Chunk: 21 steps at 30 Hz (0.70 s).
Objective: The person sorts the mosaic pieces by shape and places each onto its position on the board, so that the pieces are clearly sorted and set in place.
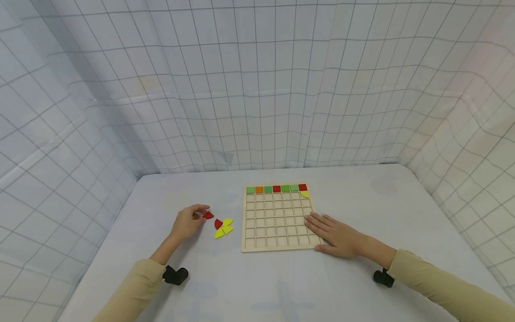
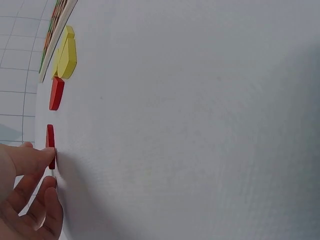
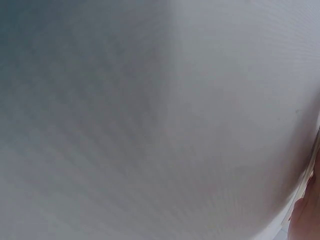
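**Bench inventory: grid board, loose pieces, my two hands**

1. My left hand (image 1: pixel 188 222): at the left-centre of the bench (image 1: pixel 362 286), fingers curled, fingertips (image 2: pixel 37 157) pinching a red quarter-round piece (image 1: pixel 208 215). The left wrist view shows that piece edge-on against the bench surface, my thumb and forefinger meeting on its rim.

2. My right hand (image 1: pixel 335 235): laid flat with fingers straight and relaxed, resting on the lower right corner of the wooden grid board (image 1: pixel 277 241). It grips nothing. The right wrist view shows only blurred bench cloth and a sliver of skin at its right edge.

3. Wooden grid board: lies near the middle of the bench, square to its edges. Top row filled with square tiles (image 1: pixel 276 188), from left: green, orange, green, red, green, green, red. One yellow quarter-round tile (image 1: pixel 305 194) sits in the second row, at the right end. Remaining cells bare.

4. Loose pieces, between my left hand and the board's left edge: a second red piece (image 1: pixel 218 223), just beside the pinched one but apart from it; yellow pieces (image 1: pixel 224 229) clustered touching one another, next to that red piece.

5. Surround: white cloth with a grey grid pattern (image 1: pixel 257 89) on three sides of the bench.
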{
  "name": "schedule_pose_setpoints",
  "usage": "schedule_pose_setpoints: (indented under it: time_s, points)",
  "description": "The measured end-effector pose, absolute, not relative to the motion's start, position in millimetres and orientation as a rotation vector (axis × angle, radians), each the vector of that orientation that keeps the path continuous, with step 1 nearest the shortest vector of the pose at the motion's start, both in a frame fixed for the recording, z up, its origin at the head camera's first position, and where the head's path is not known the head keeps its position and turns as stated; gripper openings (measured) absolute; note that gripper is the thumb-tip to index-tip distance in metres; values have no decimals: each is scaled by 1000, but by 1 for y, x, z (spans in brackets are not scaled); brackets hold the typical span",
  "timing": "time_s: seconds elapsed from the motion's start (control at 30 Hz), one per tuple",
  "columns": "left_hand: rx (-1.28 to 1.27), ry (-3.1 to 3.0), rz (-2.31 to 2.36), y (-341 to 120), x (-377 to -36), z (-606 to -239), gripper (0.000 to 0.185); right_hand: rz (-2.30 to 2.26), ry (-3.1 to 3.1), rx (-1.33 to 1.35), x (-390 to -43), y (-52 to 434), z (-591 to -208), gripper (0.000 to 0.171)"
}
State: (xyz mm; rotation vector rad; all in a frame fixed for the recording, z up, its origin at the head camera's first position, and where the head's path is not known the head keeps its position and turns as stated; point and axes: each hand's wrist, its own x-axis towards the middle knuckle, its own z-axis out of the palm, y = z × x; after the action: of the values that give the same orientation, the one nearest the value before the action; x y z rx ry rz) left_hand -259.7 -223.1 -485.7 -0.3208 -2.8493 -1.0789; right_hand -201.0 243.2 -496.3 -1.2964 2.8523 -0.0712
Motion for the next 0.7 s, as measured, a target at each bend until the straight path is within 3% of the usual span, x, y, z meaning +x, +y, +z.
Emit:
schedule_pose_setpoints:
  time_s: [0.7]
  points:
    - [-235, -2925, -1093, -222, -266, -484, 34, -59, 2843, -1274, -200, 242, -494, 72]
